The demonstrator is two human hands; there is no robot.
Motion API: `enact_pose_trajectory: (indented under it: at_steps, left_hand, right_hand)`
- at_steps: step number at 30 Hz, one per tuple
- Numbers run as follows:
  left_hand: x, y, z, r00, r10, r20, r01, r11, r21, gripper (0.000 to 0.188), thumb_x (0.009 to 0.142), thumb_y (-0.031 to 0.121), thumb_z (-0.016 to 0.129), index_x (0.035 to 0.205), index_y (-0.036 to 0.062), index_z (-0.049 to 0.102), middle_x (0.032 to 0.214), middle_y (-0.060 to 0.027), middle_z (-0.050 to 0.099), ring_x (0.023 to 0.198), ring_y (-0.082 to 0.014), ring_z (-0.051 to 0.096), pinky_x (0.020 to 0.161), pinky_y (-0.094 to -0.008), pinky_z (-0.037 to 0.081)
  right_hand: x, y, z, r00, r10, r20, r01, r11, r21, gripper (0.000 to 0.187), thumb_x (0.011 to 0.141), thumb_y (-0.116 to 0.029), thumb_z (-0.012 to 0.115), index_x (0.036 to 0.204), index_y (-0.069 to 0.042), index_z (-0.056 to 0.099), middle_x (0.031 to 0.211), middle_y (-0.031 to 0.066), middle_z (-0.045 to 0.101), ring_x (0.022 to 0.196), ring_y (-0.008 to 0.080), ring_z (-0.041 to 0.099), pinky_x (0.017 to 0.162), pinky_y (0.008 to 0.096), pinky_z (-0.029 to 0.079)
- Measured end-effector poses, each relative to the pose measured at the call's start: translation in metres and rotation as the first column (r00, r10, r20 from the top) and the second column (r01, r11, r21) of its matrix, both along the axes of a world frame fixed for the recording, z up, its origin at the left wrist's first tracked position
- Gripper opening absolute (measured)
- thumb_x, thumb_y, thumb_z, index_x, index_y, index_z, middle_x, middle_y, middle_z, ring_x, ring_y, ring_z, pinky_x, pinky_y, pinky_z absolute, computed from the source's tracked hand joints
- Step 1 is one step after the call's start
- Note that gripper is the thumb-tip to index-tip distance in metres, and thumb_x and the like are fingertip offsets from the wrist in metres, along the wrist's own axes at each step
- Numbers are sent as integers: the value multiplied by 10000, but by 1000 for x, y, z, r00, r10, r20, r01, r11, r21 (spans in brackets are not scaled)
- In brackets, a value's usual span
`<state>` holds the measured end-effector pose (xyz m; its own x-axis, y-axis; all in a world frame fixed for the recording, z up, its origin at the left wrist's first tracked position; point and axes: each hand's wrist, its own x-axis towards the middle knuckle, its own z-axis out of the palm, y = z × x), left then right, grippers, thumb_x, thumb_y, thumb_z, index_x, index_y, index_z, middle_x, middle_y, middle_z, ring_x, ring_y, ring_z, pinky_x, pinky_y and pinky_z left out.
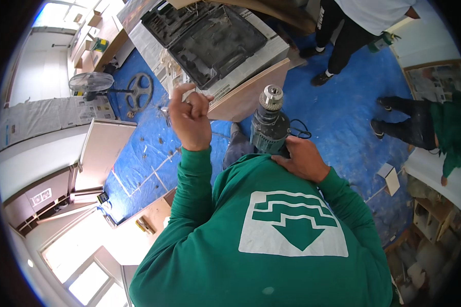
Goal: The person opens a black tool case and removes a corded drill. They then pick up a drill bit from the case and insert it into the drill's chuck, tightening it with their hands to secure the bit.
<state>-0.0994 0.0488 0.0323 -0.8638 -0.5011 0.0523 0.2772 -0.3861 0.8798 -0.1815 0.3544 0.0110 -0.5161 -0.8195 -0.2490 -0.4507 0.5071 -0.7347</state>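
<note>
Just below the open tool case [210,41], your right hand [301,159] wraps the drill [267,125]; left hand [189,117] is half-curled, empty. Keep that chuck steady.

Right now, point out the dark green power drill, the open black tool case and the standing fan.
dark green power drill [268,128], head view, motor body.
open black tool case [217,38], head view, lid interior.
standing fan [91,82], head view, round grille.
</note>
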Motion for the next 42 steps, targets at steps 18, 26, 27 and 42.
enact_pose_trajectory:
  at_steps: [18, 26, 27, 42]
  left_hand:
    - [6, 26, 6, 945, -321, 58, 315, 945, 87, 1024, 864, 314, 942, 1669, 43, 372, 1371, -78, 618, 1315, -230, 583, 1138, -387, 470]
    - [34, -49, 7, 942, -322, 96, 334, 932, -144, 1092, 883, 302, 905, 1720, 20, 263, 1557, -177, 560, 1355, -283, 606, 1159, -412, 482]
    - [35, -60, 8, 944, -330, -33, 323, 938, -128, 1008, 929, 238, 864, 1712, 4, 274, 1558, -185, 568, 1343, -286, 616, 1155, -406, 486]
    - [29, -107, 14, 531, -815, 232, 844, 534, -56, 355, 887, 152, 914, 1169, 7, 755, 1103, -42, 770, 1022, -142, 705, 957, -339, 575]
  right_hand:
    - [22, -43, -6, 980, 196, 7, -196, 980, -38, 469, 872, -389, 854, 1082, 12, 732, 919, 229, 733, 861, 457, 719, 772, 542, 561]
    - [70, -114, -15, 994, 96, -46, -95, 995, 23, 436, 871, -375, 852, 1051, -11, 695, 994, 213, 722, 906, 447, 716, 804, 540, 563]
    - [73, -123, -13, 997, 63, -46, -62, 998, 20, 436, 871, -371, 852, 1062, -12, 695, 991, 213, 721, 908, 447, 717, 808, 541, 564]
    - [156, -159, 1, 974, -226, -5, 226, 974, 37, 427, 905, -386, 817, 1056, 2, 721, 1007, 229, 734, 931, 449, 729, 824, 525, 585]
